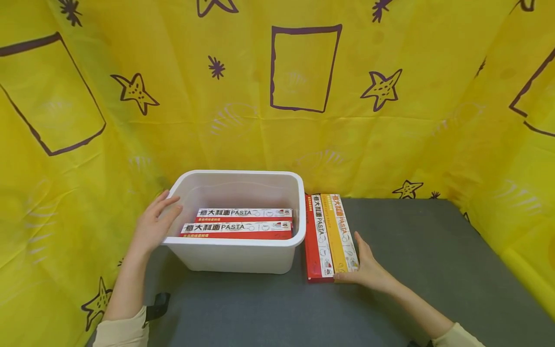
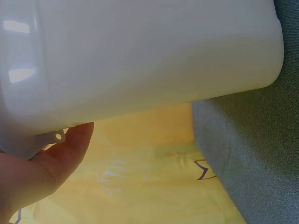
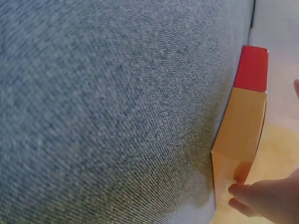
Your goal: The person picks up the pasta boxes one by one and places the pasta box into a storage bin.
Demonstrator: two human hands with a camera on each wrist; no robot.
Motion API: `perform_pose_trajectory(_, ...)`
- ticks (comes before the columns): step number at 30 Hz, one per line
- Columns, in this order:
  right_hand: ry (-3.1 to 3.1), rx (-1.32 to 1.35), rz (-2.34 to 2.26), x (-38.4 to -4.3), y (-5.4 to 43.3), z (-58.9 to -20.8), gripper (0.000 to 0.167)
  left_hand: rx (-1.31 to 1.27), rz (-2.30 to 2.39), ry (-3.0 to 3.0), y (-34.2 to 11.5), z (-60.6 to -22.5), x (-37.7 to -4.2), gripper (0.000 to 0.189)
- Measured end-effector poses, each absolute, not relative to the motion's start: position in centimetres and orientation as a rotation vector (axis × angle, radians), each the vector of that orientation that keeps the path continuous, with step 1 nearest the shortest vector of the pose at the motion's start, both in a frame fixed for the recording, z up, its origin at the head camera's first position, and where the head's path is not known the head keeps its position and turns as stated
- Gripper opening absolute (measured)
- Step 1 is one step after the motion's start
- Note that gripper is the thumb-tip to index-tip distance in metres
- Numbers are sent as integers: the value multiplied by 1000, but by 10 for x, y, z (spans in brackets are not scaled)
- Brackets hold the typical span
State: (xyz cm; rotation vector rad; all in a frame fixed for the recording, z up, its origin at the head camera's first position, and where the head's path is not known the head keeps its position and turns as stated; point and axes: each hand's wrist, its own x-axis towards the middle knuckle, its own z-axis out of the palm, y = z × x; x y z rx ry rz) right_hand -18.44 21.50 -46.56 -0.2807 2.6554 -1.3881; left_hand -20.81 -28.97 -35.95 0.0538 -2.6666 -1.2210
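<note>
A white plastic bin (image 1: 236, 258) stands left of centre, with two red-and-white pasta boxes (image 1: 236, 234) lying in it. My left hand (image 1: 153, 224) holds the bin's left rim, its fingers reaching over the edge; from below, part of that hand (image 2: 65, 156) shows against the rim beside a small tab. To the right of the bin lie a red pasta box (image 1: 313, 246) and a yellow pasta box (image 1: 336, 236), side by side. My right hand (image 1: 368, 270) is at the yellow box's near right corner. Fingertips (image 3: 240, 191) touch its side, while the thumb stays spread apart above it.
Dark grey cloth covers the table (image 1: 416, 250). A yellow curtain (image 1: 243, 140) with drawn stars and frames encloses the back and both sides, close behind the bin. A black strap (image 1: 158, 306) sits at the left wrist.
</note>
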Motion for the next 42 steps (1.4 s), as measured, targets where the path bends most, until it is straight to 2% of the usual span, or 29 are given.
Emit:
perform_pose_trajectory(26,2575,-274,-1342,-187,212,-480,131,47,-1222,-2657,-288,-358,-207,57)
perform_pose_trajectory(31,2595,-333,-1379,-188,213,-483,131,42,-1205,-2657,-288,-357,-207,56)
perform_pose_trajectory(37,2648,-469,-1459,-192,213,-493,122,31,-1185,-2657,-288,-357,-207,56)
perform_pose_trajectory(42,2684,-480,-1421,-192,213,-495,124,25,-1194,-2647,-289,-357,-208,56)
